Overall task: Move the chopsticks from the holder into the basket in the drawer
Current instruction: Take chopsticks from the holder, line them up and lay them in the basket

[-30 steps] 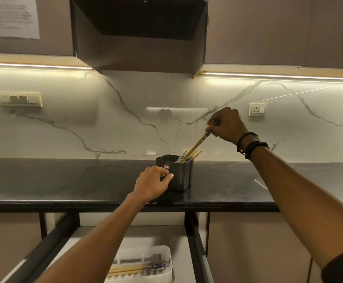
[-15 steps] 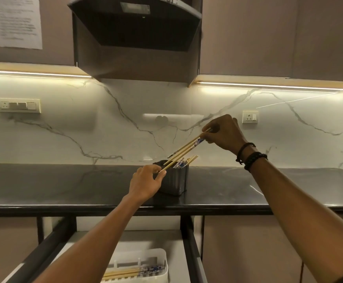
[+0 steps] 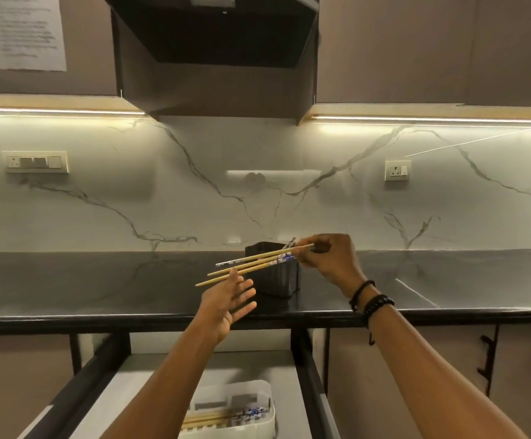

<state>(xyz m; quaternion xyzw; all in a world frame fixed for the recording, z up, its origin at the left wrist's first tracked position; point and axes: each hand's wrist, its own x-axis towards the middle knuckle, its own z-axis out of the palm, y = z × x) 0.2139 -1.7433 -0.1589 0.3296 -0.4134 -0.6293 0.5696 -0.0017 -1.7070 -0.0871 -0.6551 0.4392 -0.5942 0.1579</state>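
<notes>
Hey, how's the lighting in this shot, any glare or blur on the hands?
Head view: under-cabinet light strips glare and streak the glossy countertop; the left hand looks slightly motion-blurred, the right hand and its chopsticks sharper; the basket sits dim and soft.

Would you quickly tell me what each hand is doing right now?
Left hand: open, fingers straight beneath the chopsticks.
Right hand: pinching the chopsticks.

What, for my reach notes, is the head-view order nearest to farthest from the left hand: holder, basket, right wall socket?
1. holder, just beyond the left hand
2. basket, below in the drawer
3. right wall socket, high on the backsplash
</notes>
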